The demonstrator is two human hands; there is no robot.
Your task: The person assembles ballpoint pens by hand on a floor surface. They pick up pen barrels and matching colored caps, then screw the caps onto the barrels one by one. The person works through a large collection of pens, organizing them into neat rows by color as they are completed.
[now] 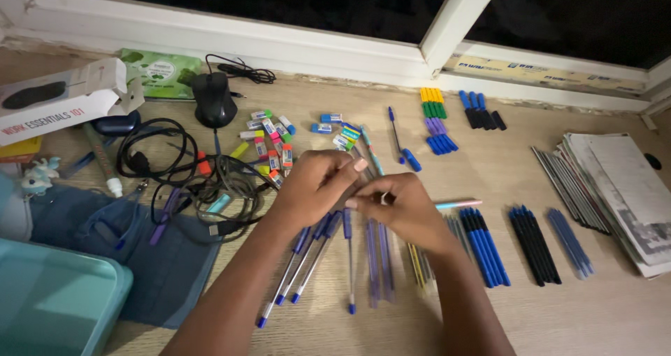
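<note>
Above the row of blue pens laid on the wooden table, both hands meet, fingers bent and pinched together on something thin that I cannot make out. Left hand comes in from the left, right hand just beside it, touching. Small erasers and tangled cables lie beyond.

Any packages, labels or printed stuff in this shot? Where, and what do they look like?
White carton: far left, open flap, black mouse picture, red lettering.
Green pack: by window sill, flat, leaf print.
Label strip: on window frame, right, pale yellow.
Printed papers: right edge, grey-white stack.
</note>
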